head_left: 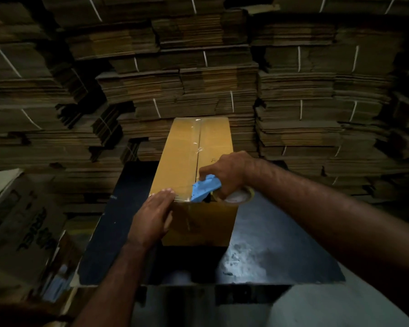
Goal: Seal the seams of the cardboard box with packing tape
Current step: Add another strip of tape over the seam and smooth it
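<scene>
Taping: the right hand (224,172) grips a blue dispenser (203,188) at the near end of the box's (180,161) top seam.
Box: lengthwise on the dark counter (269,251); shiny tape (196,142) along the centre seam.
Left hand (151,218): fingers straight and together, pressing the near top corner.
Right fingers: curled round the dispenser and roll (239,197).
Risk: a crooked pull over the edge could wrinkle the tape; easing the left press could let the box slide.
Backdrop: stacks (198,79) of flat cardboard.
</scene>
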`<state>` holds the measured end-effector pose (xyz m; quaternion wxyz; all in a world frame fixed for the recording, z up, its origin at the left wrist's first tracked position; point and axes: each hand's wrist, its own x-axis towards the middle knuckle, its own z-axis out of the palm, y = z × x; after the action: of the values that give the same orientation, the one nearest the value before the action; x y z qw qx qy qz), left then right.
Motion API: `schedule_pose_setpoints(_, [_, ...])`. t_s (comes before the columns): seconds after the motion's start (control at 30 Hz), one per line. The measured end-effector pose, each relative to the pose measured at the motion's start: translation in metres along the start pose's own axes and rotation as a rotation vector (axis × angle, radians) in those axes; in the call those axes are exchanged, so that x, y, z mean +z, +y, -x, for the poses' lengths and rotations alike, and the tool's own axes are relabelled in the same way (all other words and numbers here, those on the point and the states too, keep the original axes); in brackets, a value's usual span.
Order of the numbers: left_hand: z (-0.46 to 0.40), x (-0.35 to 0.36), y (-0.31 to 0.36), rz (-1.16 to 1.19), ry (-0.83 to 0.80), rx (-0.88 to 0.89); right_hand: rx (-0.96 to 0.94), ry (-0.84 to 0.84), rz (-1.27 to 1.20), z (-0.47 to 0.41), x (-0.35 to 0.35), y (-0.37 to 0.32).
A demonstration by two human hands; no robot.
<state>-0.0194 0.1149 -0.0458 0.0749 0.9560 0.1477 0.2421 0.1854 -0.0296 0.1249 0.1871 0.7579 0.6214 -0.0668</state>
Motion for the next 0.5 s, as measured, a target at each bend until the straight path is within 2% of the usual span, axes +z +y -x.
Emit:
schedule_pose_setpoints(0.13, [0.002, -0.002, 0.000, -0.020, -0.013, -0.001, 0.012, -0.039, 0.003, -0.005, 0.006, -0.011])
schedule_pose_setpoints(0.5, [-0.013, 0.008, 0.046, -0.061, -0.054, -0.003, 0.020, 0.013, 0.002, -0.008, 0.012, -0.010])
